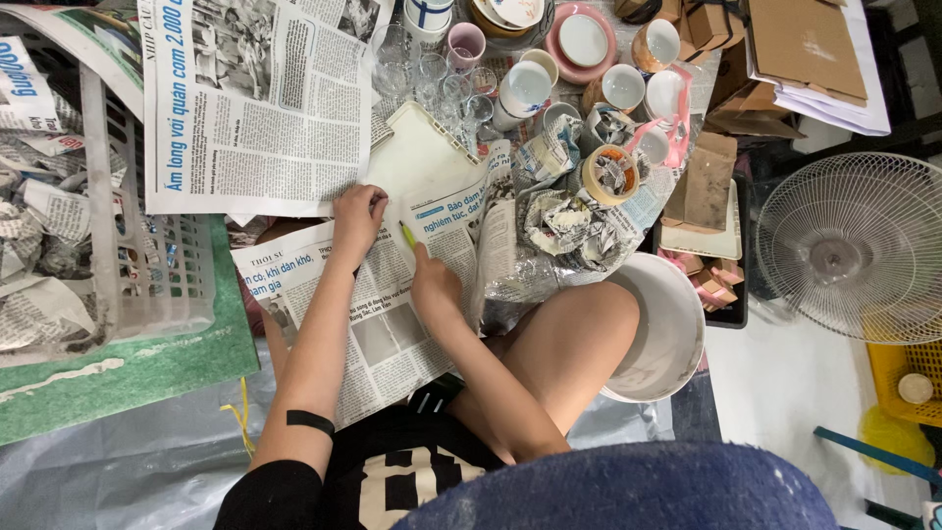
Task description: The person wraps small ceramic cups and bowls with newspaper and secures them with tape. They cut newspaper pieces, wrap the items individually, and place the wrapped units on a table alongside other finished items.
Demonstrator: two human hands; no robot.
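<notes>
A newspaper sheet (378, 324) lies spread over my lap and the floor in front of me. My left hand (357, 212) presses down on its upper edge with curled fingers, next to a white tray (420, 157). My right hand (433, 283) rests on the sheet just to the right and grips a slim yellow-green tool (407, 234), whose tip touches the paper between the two hands. What kind of tool it is I cannot tell. A black band circles my left forearm.
A white plastic basket (147, 285) with crumpled newspaper stands at the left. Several cups (525, 86) and clear glasses (432, 74), some wrapped in paper, crowd the top. A white bucket (667, 329) sits by my knee, with a fan (854, 245), cardboard boxes (785, 39) and a yellow crate (908, 383) at the right.
</notes>
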